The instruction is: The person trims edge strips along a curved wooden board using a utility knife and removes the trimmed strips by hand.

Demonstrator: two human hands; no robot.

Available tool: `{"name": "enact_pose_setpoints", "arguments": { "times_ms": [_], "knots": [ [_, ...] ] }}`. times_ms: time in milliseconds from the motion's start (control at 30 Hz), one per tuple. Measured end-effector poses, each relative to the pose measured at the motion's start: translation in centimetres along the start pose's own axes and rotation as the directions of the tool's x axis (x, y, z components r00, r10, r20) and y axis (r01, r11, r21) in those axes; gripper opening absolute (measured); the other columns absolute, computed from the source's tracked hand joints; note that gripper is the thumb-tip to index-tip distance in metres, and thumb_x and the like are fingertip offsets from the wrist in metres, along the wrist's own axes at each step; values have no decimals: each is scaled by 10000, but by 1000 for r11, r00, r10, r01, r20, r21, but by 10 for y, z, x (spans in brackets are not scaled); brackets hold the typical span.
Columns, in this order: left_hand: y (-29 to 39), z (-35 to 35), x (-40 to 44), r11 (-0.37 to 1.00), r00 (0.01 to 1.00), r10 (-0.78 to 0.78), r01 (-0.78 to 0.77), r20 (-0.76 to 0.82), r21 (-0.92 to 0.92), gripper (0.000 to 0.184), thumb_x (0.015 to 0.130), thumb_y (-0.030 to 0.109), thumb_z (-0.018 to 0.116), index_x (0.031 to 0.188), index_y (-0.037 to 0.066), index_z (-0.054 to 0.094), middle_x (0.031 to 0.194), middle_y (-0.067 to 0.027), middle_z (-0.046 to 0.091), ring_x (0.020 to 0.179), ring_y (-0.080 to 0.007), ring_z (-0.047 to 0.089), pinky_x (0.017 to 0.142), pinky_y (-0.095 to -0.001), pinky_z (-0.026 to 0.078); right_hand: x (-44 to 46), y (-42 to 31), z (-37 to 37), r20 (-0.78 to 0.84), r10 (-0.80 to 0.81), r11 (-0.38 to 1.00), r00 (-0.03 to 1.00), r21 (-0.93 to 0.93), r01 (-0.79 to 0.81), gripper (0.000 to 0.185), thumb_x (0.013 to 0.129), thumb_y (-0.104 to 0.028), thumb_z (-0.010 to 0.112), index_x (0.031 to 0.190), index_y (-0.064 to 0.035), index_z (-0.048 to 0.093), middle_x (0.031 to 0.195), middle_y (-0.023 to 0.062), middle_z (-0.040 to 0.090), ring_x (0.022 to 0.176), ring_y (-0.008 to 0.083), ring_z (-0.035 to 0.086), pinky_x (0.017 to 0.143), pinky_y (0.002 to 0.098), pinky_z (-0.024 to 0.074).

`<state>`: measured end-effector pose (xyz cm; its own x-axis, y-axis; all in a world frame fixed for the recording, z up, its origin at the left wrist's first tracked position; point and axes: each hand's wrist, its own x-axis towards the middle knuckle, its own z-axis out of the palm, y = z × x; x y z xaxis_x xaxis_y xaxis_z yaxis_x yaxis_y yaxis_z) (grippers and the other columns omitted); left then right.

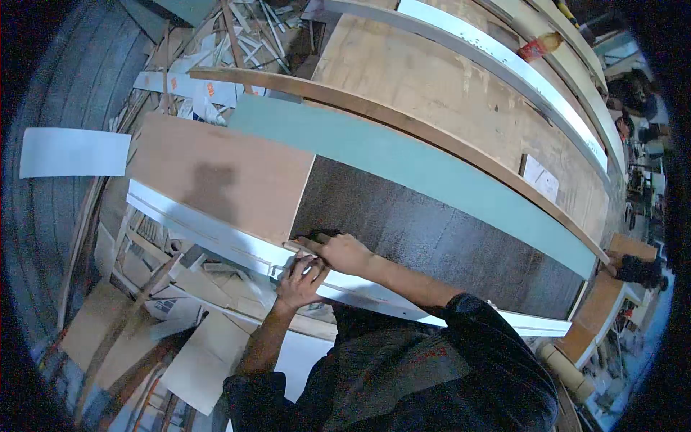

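Note:
A long white strip (216, 227) runs along the near edge of the work, in front of a brown panel (237, 169) and a dark, glossy panel (432, 223). Bent over this strip are the fingers of my left hand (301, 281), near where the two panels meet. Just beyond it, my right hand (342, 253) rests at the corner of the dark panel, its fingers closed and pointing left. Whatever lies under those fingers is hidden; a dark patch beside them may be shadow. Behind the panels stretches a pale green board (403, 169).
A long wooden batten (403, 119) lies beyond the green board on a large plywood surface (432, 65). A bottle with a red label (540, 47) lies at the upper right. Wood scraps (252, 39) pile up at upper left. A white sheet (75, 153) sits at far left.

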<state>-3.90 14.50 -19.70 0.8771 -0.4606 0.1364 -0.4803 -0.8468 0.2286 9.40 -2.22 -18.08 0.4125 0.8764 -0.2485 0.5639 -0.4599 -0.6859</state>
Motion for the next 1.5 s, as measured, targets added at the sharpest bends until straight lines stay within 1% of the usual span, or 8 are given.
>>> {"name": "enact_pose_setpoints", "arguments": {
  "times_ms": [267,467,600,1000,1267,1400,1467,1500],
  "knots": [
    [-2,7,-5,992,999,40,-39,-12,119,495,681,559,703,993,178,746,1067,-19,648,1120,-304,574,1029,-526,452,11,-8,2,58,-58,992,997,-109,64,554,894,-226,544,1408,-40,451,979,194,667,789,346,713,644,457,583],
    [8,-11,6,998,998,-58,59,22,-29,775,546,674,788,1071,108,717,1119,-59,640,1090,-345,589,1020,-530,460,-47,-2,-2,26,-97,975,995,-200,101,273,869,-157,555,1072,1,647,855,185,715,770,322,727,610,425,583],
    [5,-6,4,997,994,-38,45,104,-66,1006,481,757,792,1179,41,682,1137,-120,645,1172,-348,544,1067,-539,413,-129,7,-9,89,-11,975,996,-220,30,187,839,-145,597,934,-29,710,862,160,719,774,293,730,623,430,583],
    [-15,21,-27,999,990,16,-21,137,38,1184,348,646,858,1357,110,548,1314,-147,564,1275,-417,472,1101,-548,368,-410,64,-5,221,421,885,880,-313,-345,290,766,-142,650,1051,-96,675,824,140,709,742,318,715,610,460,561],
    [1,12,-21,992,981,-92,75,170,102,1200,299,554,917,1361,129,555,1301,-135,562,1256,-419,462,1107,-559,350,-477,78,-8,203,586,799,784,-307,-517,147,703,-170,674,775,-47,709,776,190,698,721,343,703,663,485,550],
    [-10,17,-25,984,979,-92,61,183,167,1213,318,647,870,1364,118,554,1313,-157,566,1293,-416,452,1101,-567,350,-471,84,-20,187,559,813,807,-311,-491,144,704,-169,661,756,-43,707,794,203,692,744,348,701,662,493,544],
    [-18,26,-31,990,987,-37,15,156,141,1223,328,682,848,1369,115,548,1318,-167,567,1298,-417,455,1100,-573,349,-464,92,-35,193,521,845,832,-253,-470,201,726,-163,651,884,-60,721,778,213,676,732,369,688,662,494,542],
    [-18,27,-32,990,990,-16,-4,141,138,1216,341,704,831,1359,103,550,1304,-169,576,1280,-417,475,1088,-568,361,-457,94,-37,125,513,855,849,-163,-493,421,780,-171,642,1200,-148,666,808,201,679,729,384,673,663,485,547]
  ]
}}
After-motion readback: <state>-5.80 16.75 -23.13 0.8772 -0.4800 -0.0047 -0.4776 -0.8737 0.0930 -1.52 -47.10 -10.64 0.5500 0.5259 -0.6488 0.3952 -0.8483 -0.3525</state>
